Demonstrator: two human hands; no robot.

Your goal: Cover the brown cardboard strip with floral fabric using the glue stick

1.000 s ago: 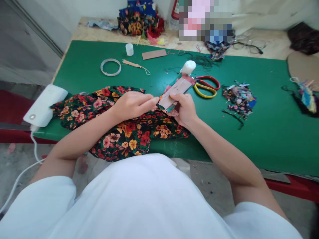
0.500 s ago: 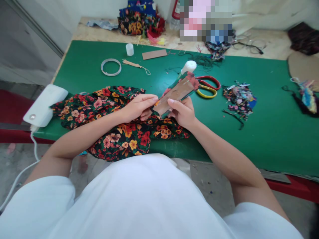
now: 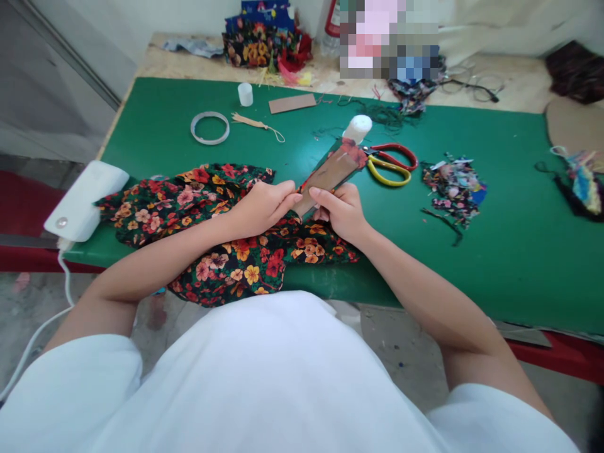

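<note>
A brown cardboard strip (image 3: 334, 172) with floral cloth along its edges is held up over the table. My right hand (image 3: 342, 211) grips it, thumb pressed on the face near the lower end. At that end my left hand (image 3: 271, 204) is closed, thumb and fingers pinching the cloth edge of the strip. Beneath both hands a large floral fabric piece (image 3: 217, 264), dark with red, orange and pink flowers, lies crumpled and hangs over the front edge. Right behind the strip are scissors (image 3: 391, 167) with a red and a yellow handle, and a white-capped bottle (image 3: 361, 126).
On the green mat (image 3: 495, 251) lie a tape ring (image 3: 210, 128), a tassel (image 3: 255, 121), a white cap (image 3: 245, 94), another cardboard strip (image 3: 292, 103) and fabric scraps (image 3: 453, 189). A white corded device (image 3: 85, 200) sits at the left edge. Glasses (image 3: 472, 87) lie at the back.
My left hand has turned, its thumb and fingers now at the strip's lower end. The strip has shifted slightly left and down, with my right thumb moving lower on it.
</note>
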